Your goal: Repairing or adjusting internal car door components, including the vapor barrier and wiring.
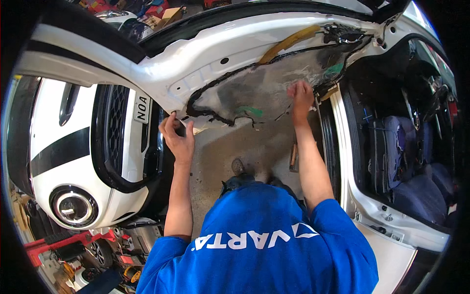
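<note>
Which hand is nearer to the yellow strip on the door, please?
Right: in view, the right hand is below the yellow strip; the left hand is farther, lower left.

Lettering in 2 spots: blue shirt (254, 208) & plate (141, 110) on white car (54, 115).
Shirt: 1 word in lg bold white caps (257, 240), spread across the chest in a slight arc, upside down in this view; tiny white mark (193, 249) at its L end, white angular emblem (304, 230) at its R end, approx. letter height. Plate: white, rect., on the car's front next to blk mesh grille (116, 122); 3 dark caps in a row, turned sideways, running bottom to top in view. Brown box (171, 15) amid upper-L clutter: any print too sm./blurry to tell.
</note>
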